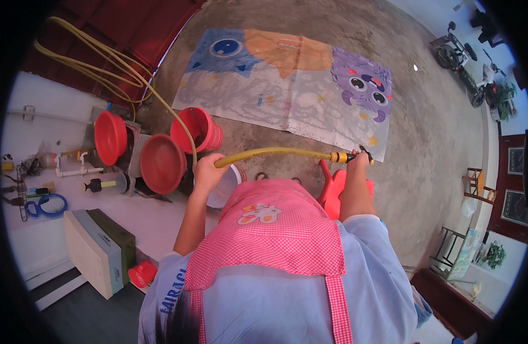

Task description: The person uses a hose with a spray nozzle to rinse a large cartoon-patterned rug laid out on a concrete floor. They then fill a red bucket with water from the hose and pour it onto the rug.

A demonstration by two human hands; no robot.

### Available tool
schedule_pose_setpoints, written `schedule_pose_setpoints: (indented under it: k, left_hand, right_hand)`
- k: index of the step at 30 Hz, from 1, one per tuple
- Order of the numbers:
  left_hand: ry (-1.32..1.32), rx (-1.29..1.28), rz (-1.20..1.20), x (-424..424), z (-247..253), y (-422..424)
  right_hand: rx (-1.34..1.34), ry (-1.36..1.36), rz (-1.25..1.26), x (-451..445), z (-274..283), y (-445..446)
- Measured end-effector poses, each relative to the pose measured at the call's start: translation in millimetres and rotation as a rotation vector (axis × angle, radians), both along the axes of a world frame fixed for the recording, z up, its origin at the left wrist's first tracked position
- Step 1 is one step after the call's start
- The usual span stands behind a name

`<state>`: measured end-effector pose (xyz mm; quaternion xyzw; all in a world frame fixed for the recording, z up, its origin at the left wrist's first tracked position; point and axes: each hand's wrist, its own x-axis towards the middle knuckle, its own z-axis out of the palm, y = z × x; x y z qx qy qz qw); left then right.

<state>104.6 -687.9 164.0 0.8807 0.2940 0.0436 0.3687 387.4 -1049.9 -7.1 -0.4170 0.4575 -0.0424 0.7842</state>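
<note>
My left hand (209,173) is closed around a yellow hose (277,152), left of the pink checked apron. From there the hose arcs across to a black spray nozzle (342,158) with a yellow connector, and my right hand (359,160) grips this nozzle. Behind my left hand the hose runs up to loose loops at the upper left. On the concrete floor ahead lies a mat (290,99) printed with blue, orange and purple furry cartoon figures. Darker, wet-looking patches mark its pale part. Whether water leaves the nozzle, I cannot tell.
Red basins (163,163) and a red bucket (216,135) stand at left, beside a white bucket (223,189). A red plastic seat (335,193) is partly hidden by my right arm. Storage boxes (94,253) stand lower left. Two-wheelers (462,73) and a wooden chair (474,182) are far right.
</note>
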Motion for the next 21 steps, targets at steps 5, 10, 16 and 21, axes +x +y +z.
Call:
schedule_pose_setpoints:
  k: [5,10,16,21]
  left_hand:
    - [-0.031,-0.155,0.071,-11,7,13]
    - [-0.026,-0.166,0.118,-23,14,21]
    - [-0.004,-0.01,0.055,-21,8,-1]
    - [-0.044,-0.058,0.019,-12,3,-7]
  right_hand:
    - [0.261,0.125,0.19,-1,-11,8]
    - [0.173,0.081,0.22,1,-13,31]
    - [-0.025,0.032,0.054,-4,-20,9]
    - [0.012,0.076,0.176,2,-120,-73]
